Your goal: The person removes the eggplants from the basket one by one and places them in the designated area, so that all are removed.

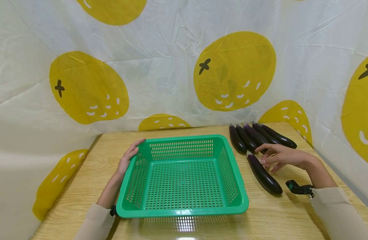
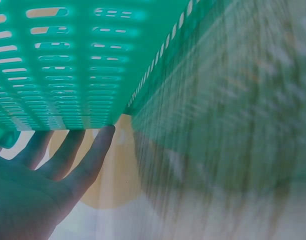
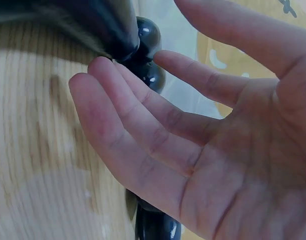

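Observation:
A green plastic basket [image 1: 182, 212] with slotted walls sits on the table, its inside showing only the perforated bottom. At its left side rests my left hand [image 1: 131, 156], fingers extended against the rim; in the left wrist view the fingers [image 2: 90, 160] look fairly straight along the basket wall [image 2: 58, 75]. My right hand [image 1: 281, 156] hovers with loosely bent fingers beside a single dark purple eggplant [image 1: 263, 175], right of the basket. The right wrist view shows the palm [image 3: 243, 165] with nothing in it and a dark eggplant [image 3: 100, 22] close beyond the fingertips.
Several more eggplants [image 1: 237, 140] lie side by side at the back right of the wooden table [image 1: 91, 176]. White cloth [image 1: 160, 90] with yellow fruit prints hangs behind and along both sides. A black wrist device [image 1: 299, 188] sits below my right wrist.

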Demonstrator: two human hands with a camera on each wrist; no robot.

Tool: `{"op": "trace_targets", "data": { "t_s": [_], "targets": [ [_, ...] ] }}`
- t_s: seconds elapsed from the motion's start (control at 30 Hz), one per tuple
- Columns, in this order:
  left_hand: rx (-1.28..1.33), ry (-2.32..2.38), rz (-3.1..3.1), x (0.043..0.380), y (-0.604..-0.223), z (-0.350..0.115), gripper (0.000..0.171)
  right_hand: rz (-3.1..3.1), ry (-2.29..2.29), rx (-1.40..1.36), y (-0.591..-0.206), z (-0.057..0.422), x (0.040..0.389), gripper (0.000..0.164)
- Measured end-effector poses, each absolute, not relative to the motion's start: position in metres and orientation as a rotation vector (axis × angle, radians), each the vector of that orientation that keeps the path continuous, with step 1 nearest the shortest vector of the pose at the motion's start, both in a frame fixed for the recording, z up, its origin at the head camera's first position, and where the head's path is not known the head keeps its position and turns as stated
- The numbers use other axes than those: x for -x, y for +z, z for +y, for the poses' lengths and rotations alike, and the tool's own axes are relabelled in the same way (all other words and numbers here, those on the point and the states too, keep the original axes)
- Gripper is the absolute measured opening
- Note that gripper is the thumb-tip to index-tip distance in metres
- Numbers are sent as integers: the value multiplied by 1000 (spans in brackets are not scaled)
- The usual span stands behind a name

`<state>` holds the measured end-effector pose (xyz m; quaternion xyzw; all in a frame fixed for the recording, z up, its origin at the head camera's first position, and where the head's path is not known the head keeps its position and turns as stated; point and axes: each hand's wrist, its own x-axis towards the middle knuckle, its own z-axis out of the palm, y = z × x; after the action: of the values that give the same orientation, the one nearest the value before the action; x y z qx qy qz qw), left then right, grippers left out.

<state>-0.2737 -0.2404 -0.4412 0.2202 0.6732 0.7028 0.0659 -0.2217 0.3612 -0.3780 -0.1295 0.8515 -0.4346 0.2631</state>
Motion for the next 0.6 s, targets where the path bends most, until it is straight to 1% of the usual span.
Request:
{"op": "trace_targets", "data": {
  "t_s": [0.6],
  "targets": [
    [-659,2109,2041,274,-440,-240,55,2333,-1178,384,-369,364,220,62]
  ]
}}
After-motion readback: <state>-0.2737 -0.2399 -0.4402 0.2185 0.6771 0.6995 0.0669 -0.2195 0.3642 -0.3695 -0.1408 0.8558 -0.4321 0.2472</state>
